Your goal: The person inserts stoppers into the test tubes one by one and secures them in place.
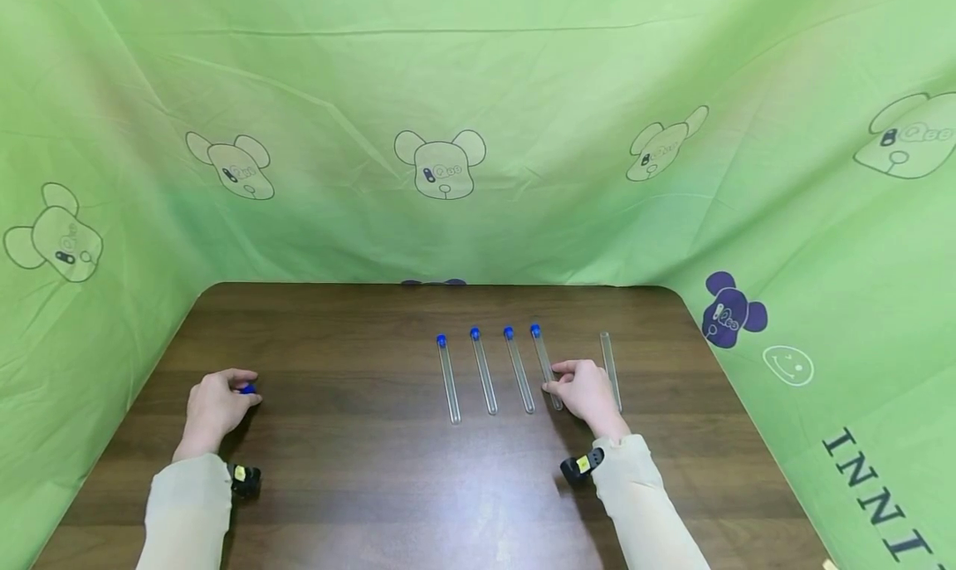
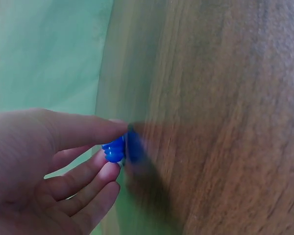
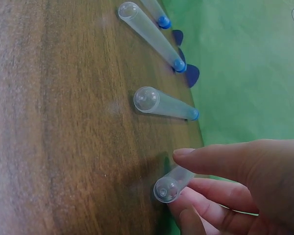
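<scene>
In the left wrist view, my left hand (image 2: 63,156) pinches a small blue ribbed cap (image 2: 114,150) between thumb and fingers, close to the tabletop at the left. Over on the right side, my right hand (image 1: 586,389) is at the lower end of a clear test tube (image 3: 167,189) with a blue cap. Its thumb and fingers lie on either side of that tube; a small gap shows by the thumb. Three more blue-capped tubes, including the nearest one (image 1: 519,372), lie to its left. An uncapped tube (image 1: 608,354) lies beyond the right hand, partly hidden by it.
The brown wooden table (image 1: 358,470) carries the tubes in a loose row, caps toward the back. A green printed cloth (image 1: 441,72) hangs at the back and both sides. Each wrist wears a small black camera, such as the left one (image 1: 245,480).
</scene>
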A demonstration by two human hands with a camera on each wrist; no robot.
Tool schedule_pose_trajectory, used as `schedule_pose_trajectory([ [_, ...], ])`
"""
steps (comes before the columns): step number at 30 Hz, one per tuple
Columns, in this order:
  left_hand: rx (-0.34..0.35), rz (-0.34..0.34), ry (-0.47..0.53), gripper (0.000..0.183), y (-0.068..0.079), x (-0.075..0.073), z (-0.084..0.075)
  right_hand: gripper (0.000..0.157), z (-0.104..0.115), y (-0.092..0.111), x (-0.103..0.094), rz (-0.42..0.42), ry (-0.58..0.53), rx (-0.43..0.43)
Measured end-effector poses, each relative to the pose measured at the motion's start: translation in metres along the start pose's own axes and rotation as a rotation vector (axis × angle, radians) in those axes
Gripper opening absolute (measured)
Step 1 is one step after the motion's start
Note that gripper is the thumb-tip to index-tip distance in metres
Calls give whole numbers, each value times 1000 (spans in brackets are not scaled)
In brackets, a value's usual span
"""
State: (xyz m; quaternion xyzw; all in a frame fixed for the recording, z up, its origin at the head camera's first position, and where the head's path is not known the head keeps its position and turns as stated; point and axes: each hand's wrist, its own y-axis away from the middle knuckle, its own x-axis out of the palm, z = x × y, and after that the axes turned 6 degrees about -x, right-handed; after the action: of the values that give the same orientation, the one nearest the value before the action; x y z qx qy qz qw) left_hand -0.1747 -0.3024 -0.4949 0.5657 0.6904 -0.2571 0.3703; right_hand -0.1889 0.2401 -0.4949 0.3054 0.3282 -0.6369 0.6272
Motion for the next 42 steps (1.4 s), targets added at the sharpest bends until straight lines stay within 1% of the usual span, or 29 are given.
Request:
schedule_pose_trajectory([
  [5, -17, -6, 1, 25, 1, -1, 0, 36, 0, 0, -1, -2, 6, 4],
  [8, -23, -11, -1, 22, 0, 0, 0, 37, 1, 0, -1, -4, 7, 3],
  [16, -22, -38, 23, 28, -2, 3, 1, 38, 1, 0, -1, -7, 20, 5],
  [23, -27, -48, 32, 27, -4, 6, 0, 38, -1, 1, -2, -13, 30, -4],
  [29, -13, -78, 43, 27, -4, 7, -1, 38, -3, 1, -1, -16, 35, 5],
  [35, -14, -75, 50, 27, -5, 7, -2, 39, -2, 1, -2, -16, 37, 14],
  [42, -5, -87, 68, 28, -4, 9, -5, 40, -2, 0, -3, -18, 53, 15],
])
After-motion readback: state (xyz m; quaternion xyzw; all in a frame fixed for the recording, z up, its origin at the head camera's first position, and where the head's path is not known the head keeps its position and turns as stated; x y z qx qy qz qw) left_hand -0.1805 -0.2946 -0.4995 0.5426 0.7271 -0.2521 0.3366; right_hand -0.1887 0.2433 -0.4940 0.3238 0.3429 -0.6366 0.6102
